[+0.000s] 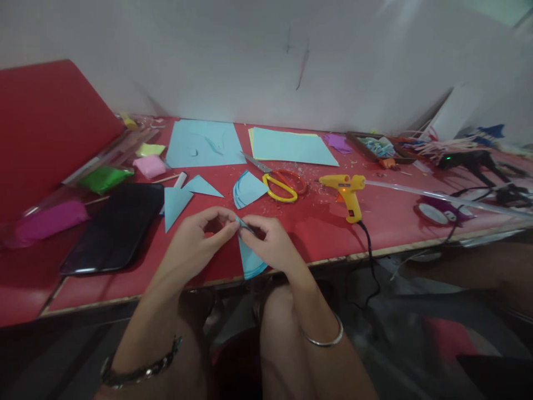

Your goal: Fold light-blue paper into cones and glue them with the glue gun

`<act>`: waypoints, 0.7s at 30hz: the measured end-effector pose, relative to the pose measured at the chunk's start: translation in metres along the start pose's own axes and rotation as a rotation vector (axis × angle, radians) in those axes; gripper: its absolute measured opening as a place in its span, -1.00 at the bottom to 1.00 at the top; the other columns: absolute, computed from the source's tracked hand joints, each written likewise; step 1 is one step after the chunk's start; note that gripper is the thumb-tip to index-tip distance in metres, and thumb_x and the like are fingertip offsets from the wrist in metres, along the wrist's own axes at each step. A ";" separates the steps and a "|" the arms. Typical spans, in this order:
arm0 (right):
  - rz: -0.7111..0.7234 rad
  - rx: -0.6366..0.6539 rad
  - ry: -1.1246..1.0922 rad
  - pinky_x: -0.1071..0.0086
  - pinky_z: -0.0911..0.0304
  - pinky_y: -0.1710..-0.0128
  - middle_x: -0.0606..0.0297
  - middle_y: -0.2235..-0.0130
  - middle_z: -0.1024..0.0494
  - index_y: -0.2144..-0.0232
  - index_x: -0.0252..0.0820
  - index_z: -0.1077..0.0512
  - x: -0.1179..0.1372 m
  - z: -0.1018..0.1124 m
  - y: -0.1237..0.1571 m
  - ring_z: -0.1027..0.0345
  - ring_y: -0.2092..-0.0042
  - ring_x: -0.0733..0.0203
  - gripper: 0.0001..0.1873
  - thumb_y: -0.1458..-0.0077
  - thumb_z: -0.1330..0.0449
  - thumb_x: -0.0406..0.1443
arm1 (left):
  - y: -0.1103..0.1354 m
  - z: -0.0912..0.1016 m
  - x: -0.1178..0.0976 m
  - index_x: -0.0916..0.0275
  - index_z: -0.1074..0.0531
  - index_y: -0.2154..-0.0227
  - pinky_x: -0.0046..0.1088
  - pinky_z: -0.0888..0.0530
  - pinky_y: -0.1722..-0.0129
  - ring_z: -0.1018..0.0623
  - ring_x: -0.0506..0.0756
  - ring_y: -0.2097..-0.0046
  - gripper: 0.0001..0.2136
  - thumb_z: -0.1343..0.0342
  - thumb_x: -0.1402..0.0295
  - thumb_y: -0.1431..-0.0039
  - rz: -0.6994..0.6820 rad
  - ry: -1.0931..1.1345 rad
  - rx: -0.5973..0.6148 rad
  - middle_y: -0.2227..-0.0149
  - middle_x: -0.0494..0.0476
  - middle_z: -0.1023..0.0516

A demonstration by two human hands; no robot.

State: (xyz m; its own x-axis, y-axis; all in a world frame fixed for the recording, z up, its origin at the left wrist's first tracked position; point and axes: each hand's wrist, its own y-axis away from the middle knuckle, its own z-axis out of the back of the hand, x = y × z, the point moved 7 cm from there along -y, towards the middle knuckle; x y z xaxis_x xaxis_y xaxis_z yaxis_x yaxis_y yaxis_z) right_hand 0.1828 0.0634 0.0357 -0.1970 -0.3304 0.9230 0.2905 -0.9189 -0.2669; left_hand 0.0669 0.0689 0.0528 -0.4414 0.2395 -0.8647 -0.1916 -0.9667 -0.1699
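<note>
Currently, left hand (202, 236) and right hand (272, 241) both pinch a small light-blue paper piece (245, 224) near the front of the red table (316, 239), just over fan-shaped light-blue paper layers (252, 259); shaping looks unfinished. Rounded light-blue paper stack (250, 190) already cut; rectangular light-blue paper sheet (295, 146) looks whole. Yellow-and-red-handled metal scissors (264, 168) crowd the space ahead; yellow plastic glue gun (350, 197) sits right.

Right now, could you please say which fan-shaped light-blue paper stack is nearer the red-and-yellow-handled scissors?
That is the farther stack, left of the scissors with its tip beside them; the other stack shows below the right hand.
</note>
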 end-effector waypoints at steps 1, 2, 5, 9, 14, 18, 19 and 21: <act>-0.002 -0.002 0.001 0.52 -0.05 0.49 0.40 0.54 -0.21 0.52 -0.25 -0.35 0.000 0.000 0.000 -0.02 0.49 0.39 -0.83 0.00 -0.01 -0.30 | 0.000 0.000 0.000 0.23 -0.39 0.47 -0.58 -0.34 0.43 -0.41 -0.03 0.45 -0.86 -0.05 0.26 0.01 0.000 0.001 -0.001 0.50 -0.01 -0.45; -0.005 -0.004 0.002 0.52 -0.05 0.49 0.40 0.54 -0.21 0.52 -0.25 -0.36 0.000 0.000 0.000 -0.02 0.49 0.39 -0.82 0.00 -0.01 -0.30 | 0.000 0.000 0.000 0.23 -0.39 0.47 -0.58 -0.34 0.44 -0.41 -0.03 0.45 -0.86 -0.05 0.26 0.01 -0.001 0.000 -0.001 0.50 -0.01 -0.44; -0.005 0.000 -0.001 0.51 -0.07 0.47 0.39 0.54 -0.23 0.53 -0.26 -0.37 -0.001 0.000 0.000 -0.04 0.49 0.39 -0.81 0.00 -0.02 -0.30 | -0.001 -0.001 0.000 0.23 -0.38 0.48 -0.58 -0.34 0.45 -0.40 -0.03 0.46 -0.87 -0.05 0.27 0.02 -0.005 0.000 0.009 0.51 -0.01 -0.44; -0.004 0.011 -0.002 0.49 -0.09 0.45 0.38 0.53 -0.26 0.50 -0.26 -0.39 -0.002 -0.001 0.000 -0.06 0.48 0.38 -0.80 -0.01 -0.02 -0.29 | -0.001 0.000 -0.001 0.22 -0.38 0.49 -0.59 -0.33 0.45 -0.40 -0.02 0.45 -0.88 -0.04 0.28 0.02 -0.002 -0.009 0.005 0.50 -0.01 -0.43; 0.008 0.006 0.006 0.49 -0.08 0.46 0.38 0.52 -0.26 0.51 -0.26 -0.39 -0.002 -0.001 0.000 -0.06 0.48 0.38 -0.79 -0.03 -0.01 -0.29 | 0.000 -0.001 -0.001 0.23 -0.38 0.48 -0.59 -0.31 0.47 -0.39 -0.02 0.45 -0.88 -0.04 0.29 0.02 0.016 -0.018 -0.009 0.51 -0.01 -0.43; 0.024 0.007 0.007 0.49 -0.08 0.45 0.38 0.51 -0.27 0.51 -0.26 -0.39 -0.001 -0.001 0.000 -0.06 0.47 0.39 -0.79 -0.04 -0.01 -0.29 | -0.001 -0.002 0.001 0.24 -0.38 0.48 -0.58 -0.31 0.45 -0.39 -0.02 0.45 -0.86 -0.04 0.27 0.01 0.023 0.002 -0.007 0.50 -0.01 -0.42; 0.026 0.006 0.011 0.50 -0.07 0.46 0.38 0.51 -0.27 0.51 -0.27 -0.39 -0.001 0.000 0.000 -0.06 0.47 0.39 -0.79 -0.03 -0.01 -0.30 | -0.001 -0.003 0.002 0.24 -0.38 0.47 -0.57 -0.31 0.44 -0.38 -0.02 0.44 -0.85 -0.04 0.26 0.00 0.023 0.008 -0.001 0.50 -0.02 -0.42; 0.026 0.004 0.022 0.51 -0.07 0.47 0.39 0.52 -0.26 0.50 -0.27 -0.39 -0.001 0.000 0.000 -0.05 0.48 0.39 -0.79 -0.03 -0.01 -0.29 | -0.001 -0.004 0.003 0.24 -0.38 0.46 -0.56 -0.31 0.42 -0.38 -0.02 0.43 -0.84 -0.05 0.24 -0.01 0.030 0.027 0.012 0.50 -0.02 -0.41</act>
State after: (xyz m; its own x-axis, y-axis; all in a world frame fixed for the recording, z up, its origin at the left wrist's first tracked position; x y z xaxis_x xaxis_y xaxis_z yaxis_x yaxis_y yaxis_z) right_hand 0.1829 0.0640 0.0354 -0.2094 -0.3592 0.9095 0.3000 -0.9088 -0.2898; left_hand 0.0687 0.0701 0.0482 -0.4236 0.2078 -0.8817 -0.1889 -0.9722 -0.1384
